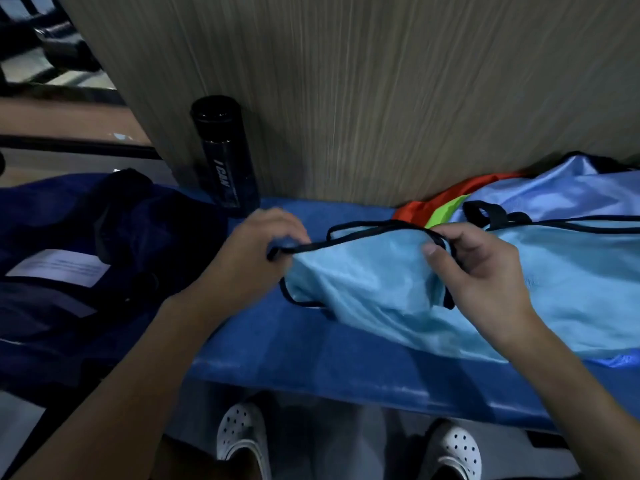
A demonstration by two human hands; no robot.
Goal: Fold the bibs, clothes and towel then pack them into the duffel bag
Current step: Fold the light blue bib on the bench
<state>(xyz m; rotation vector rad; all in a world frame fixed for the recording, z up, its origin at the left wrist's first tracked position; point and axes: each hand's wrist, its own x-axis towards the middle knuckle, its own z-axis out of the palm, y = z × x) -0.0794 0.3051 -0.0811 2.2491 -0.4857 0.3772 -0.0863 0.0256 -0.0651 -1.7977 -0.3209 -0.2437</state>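
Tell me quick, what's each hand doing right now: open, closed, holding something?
Left hand: closed, pinching the black-trimmed edge of the light blue bib.
Right hand: closed, gripping the same bib's edge.

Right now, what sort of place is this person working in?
Likely a sports changing room or gym side area, though that is not certain. A blue bench backs onto a wood-grain panel, and on or by it are a blue bib, a navy duffel bag and a black bottle.

A pale wood-grain laminate panel (381,98) rises along the far side of a blue padded bench (346,358). Grey floor (346,445) lies near, below the bench's edge; the light is dim.
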